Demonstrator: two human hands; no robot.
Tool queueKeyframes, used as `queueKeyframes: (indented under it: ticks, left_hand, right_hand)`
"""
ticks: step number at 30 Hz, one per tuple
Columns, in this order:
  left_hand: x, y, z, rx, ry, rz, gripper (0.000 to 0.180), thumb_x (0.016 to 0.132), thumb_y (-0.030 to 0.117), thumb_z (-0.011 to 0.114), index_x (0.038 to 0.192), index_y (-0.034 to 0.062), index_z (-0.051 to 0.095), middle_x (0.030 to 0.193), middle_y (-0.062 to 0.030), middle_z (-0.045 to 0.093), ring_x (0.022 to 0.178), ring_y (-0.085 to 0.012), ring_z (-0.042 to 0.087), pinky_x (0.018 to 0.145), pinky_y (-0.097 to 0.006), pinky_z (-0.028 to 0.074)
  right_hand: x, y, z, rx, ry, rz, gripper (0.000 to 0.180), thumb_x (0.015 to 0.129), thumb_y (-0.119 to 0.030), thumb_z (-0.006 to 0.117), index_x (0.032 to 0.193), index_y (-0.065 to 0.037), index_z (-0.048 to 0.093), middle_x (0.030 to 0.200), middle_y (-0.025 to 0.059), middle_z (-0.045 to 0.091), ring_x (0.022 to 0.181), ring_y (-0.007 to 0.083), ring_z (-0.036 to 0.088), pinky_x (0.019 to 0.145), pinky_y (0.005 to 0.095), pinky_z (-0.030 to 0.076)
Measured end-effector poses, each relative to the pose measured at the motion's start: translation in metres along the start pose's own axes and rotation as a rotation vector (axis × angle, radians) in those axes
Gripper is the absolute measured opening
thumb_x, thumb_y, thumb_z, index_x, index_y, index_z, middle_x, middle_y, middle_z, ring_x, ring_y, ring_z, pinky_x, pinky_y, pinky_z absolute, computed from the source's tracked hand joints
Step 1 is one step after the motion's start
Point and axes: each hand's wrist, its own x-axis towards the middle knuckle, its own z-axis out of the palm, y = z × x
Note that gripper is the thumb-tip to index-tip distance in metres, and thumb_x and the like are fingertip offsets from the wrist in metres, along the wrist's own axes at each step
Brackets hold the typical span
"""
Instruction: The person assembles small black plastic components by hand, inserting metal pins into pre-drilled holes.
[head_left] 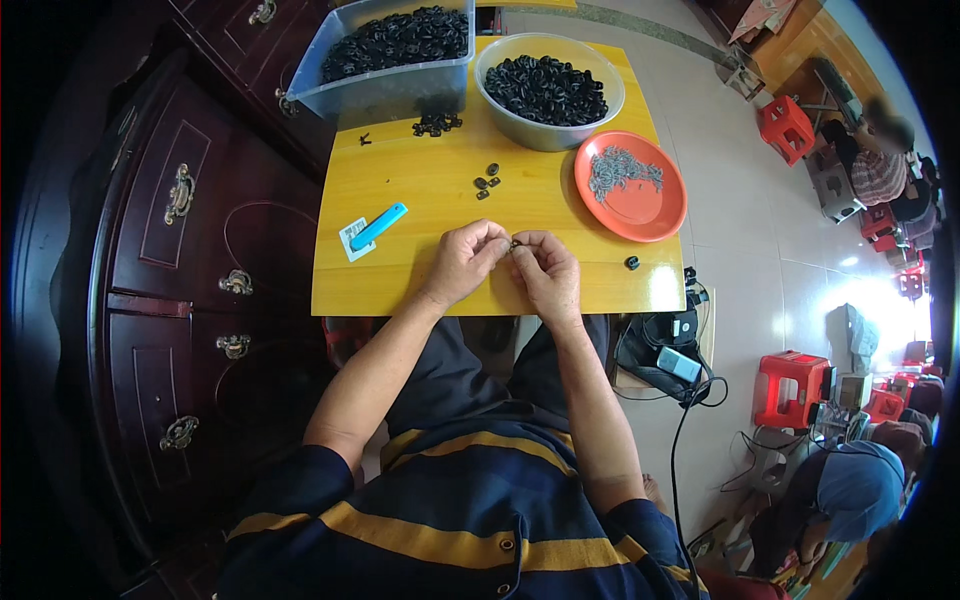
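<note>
Close together over the near part of the yellow table (400,285), my left hand (467,262) and my right hand (549,277) both pinch a small dark part (514,244). Its shape is mostly hidden by my fingertips. Beyond my hands lie a few small black plastic pieces (483,184). To the right, an orange plate (648,222) holds a heap of small grey pieces (620,170). One black piece (632,263) sits alone near the table's right edge.
A clear plastic bin (390,100) and a round translucent bowl (545,133), both full of black pieces, stand at the back. A light-blue-handled tool (380,226) rests on a white card at left. Dark cabinets (200,260) flank the table. Other people sit far right near red stools (792,385).
</note>
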Motion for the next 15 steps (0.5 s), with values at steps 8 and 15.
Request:
queueKeyframes:
  ticks: [8, 15]
  left_hand:
    - [0.016, -0.002, -0.02, -0.138, 0.001, -0.006, 0.013, 0.092, 0.006, 0.065, 0.103, -0.0002, 0.067, 0.079, 0.0019, 0.065, 0.069, -0.0033, 0.058, 0.063, -0.021, 0.049]
    - [0.066, -0.007, -0.046, 0.591, 0.144, 0.262, 0.026, 0.087, 0.004, 0.063, 0.112, 0.0062, 0.069, 0.088, -0.0089, 0.068, 0.077, -0.0233, 0.067, 0.071, -0.035, 0.054]
  right_hand:
    - [-0.004, -0.007, -0.005, 0.201, -0.006, 0.057, 0.015, 0.099, -0.007, 0.059, 0.113, -0.001, 0.06, 0.089, 0.0013, 0.065, 0.073, 0.0065, 0.059, 0.067, 0.0204, 0.049]
    - [-0.006, -0.008, -0.003, 0.215, 0.006, 0.045, 0.017, 0.098, -0.01, 0.06, 0.112, 0.0, 0.061, 0.09, 0.0015, 0.067, 0.076, 0.0066, 0.061, 0.068, 0.0211, 0.049]
